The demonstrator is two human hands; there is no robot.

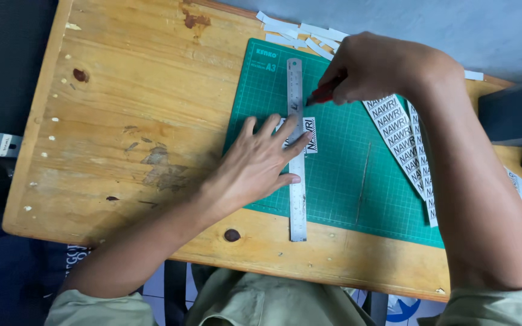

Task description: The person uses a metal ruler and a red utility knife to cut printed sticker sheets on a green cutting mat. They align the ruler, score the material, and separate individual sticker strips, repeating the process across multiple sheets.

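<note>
Cutting a printed label on a green mat, wooden tabletop (122, 108).

L hand (255, 166) lies flat, fingers spread, pinning steel ruler (297, 151) over small label (310, 134); grip open, nothing held. R hand (373, 66) has its grip closed on a red-handled cutter (321, 95) w/ tip at ruler's edge. Label strips (403, 142) lie right. Risk: ruler slips, blade nears L fingertips.
</note>
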